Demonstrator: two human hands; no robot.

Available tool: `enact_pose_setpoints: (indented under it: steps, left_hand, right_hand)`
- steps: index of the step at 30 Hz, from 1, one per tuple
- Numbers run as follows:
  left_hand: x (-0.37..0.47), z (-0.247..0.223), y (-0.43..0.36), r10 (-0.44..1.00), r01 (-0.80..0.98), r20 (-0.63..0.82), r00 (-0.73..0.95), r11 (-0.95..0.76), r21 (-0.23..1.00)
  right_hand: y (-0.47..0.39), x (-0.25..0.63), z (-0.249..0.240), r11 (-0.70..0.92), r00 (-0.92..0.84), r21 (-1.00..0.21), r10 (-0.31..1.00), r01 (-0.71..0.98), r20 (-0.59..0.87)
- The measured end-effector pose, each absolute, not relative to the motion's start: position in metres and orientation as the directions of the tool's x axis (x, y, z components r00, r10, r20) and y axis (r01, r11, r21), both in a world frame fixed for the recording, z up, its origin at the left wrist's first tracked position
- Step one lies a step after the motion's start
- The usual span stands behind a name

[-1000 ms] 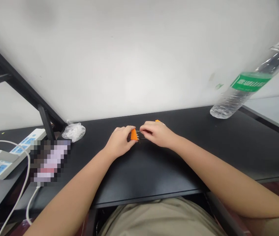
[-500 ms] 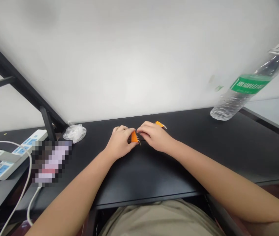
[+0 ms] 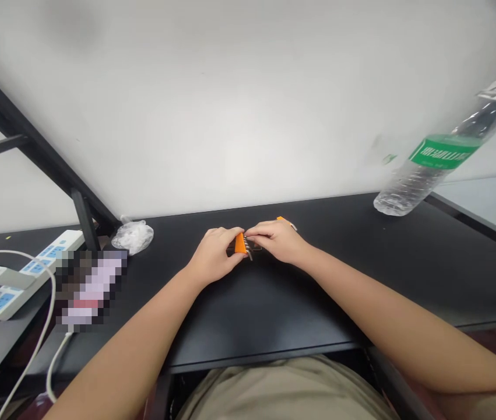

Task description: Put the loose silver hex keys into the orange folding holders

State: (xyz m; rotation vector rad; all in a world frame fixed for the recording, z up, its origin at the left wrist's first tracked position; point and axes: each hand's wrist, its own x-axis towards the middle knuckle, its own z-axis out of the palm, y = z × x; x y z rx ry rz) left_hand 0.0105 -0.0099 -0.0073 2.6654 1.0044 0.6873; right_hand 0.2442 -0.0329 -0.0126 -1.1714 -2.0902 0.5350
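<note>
An orange hex key holder (image 3: pixel 241 243) is gripped between the thumb and fingers of my left hand (image 3: pixel 216 254), just above the black table. Several metal hex keys (image 3: pixel 248 245) stick out along its right side. My right hand (image 3: pixel 279 240) is closed in a pinch at the upper end of these keys, its fingertips touching one; the curled fingers hide most of what they pinch. Behind the right hand lies a second orange holder (image 3: pixel 283 220) with a metal end (image 3: pixel 293 227), partly covered by that hand.
A clear plastic bottle with a green label (image 3: pixel 444 151) stands at the back right. To the left are a crumpled plastic bag (image 3: pixel 133 237), a blurred-out phone (image 3: pixel 92 289) on a white cable (image 3: pixel 57 356), and a power strip (image 3: pixel 20 286). Black table (image 3: pixel 265 321) meets a white wall.
My right hand has shifted slightly, its fingertips still at the keys, and now covers more of the second orange holder. The left hand keeps its grip nearly in place.
</note>
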Motion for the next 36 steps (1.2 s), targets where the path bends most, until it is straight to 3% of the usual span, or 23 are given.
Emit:
enact_pose_setpoints:
  steps: [5,9,12,14,17,22,27,36]
  left_hand:
    - [0.008,-0.011,-0.005,0.702,0.563,0.378,0.603,-0.711,0.422]
    - [0.008,-0.012,-0.004,0.682,0.55,0.375,0.628,-0.73,0.406]
    - [0.009,-0.012,-0.005,0.668,0.554,0.397,0.63,-0.744,0.372]
    - [0.009,-0.012,-0.005,0.665,0.56,0.403,0.629,-0.747,0.359]
    - [0.008,-0.011,-0.005,0.663,0.564,0.407,0.629,-0.749,0.348]
    - [0.009,-0.011,-0.006,0.68,0.576,0.422,0.599,-0.732,0.363]
    - [0.012,-0.011,-0.007,0.677,0.575,0.424,0.602,-0.736,0.358]
    - [0.014,-0.007,-0.009,0.661,0.581,0.392,0.639,-0.75,0.317]
  right_hand:
    - [-0.035,0.245,-0.012,0.583,-0.568,-0.323,0.809,0.746,0.149]
    - [-0.042,0.234,-0.013,0.543,-0.543,-0.124,0.839,0.831,0.036]
    - [-0.046,0.229,-0.012,0.506,-0.505,-0.039,0.863,0.862,0.032]
    - [-0.047,0.23,-0.01,0.468,-0.464,-0.081,0.883,0.88,0.066]
    - [-0.044,0.238,-0.004,0.399,-0.376,-0.283,0.917,0.872,0.134]
    - [-0.042,0.246,0.003,0.44,-0.353,-0.567,0.898,0.697,0.263]
    - [-0.044,0.243,0.004,0.504,-0.367,-0.593,0.864,0.628,0.346]
    - [-0.043,0.241,0.004,0.539,-0.391,-0.569,0.842,0.621,0.371]
